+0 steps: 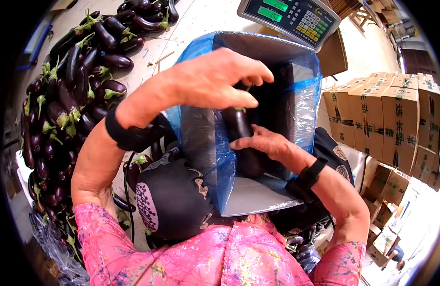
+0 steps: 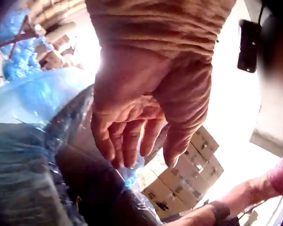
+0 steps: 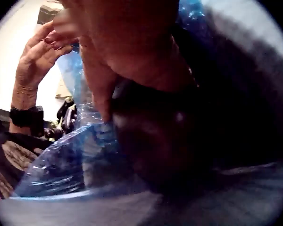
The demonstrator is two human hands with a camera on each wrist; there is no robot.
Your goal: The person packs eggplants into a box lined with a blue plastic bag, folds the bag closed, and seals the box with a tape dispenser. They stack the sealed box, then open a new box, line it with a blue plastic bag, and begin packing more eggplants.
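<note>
A dark purple eggplant [image 1: 238, 125] stands inside a cardboard box [image 1: 258, 200] lined with a blue plastic bag [image 1: 193, 138]. My right hand [image 1: 272, 144] reaches into the box and grips this eggplant, thumb on its near side; its other fingers are mostly hidden. In the right wrist view the eggplant [image 3: 148, 136] shows large and dark below that palm. Above the box opening, my left hand [image 1: 220, 78] holds nothing, its fingers stretched loosely forward and thumb apart. The left wrist view shows those fingers [image 2: 129, 141] hanging over the bag's edge.
A large pile of eggplants [image 1: 62, 109] covers the floor to the left. Beyond the box stands a digital scale [image 1: 291, 19]. Stacked printed cartons [image 1: 387, 114] rise at the right. The box sits between the person's knees, over dark patterned cloth [image 1: 177, 200].
</note>
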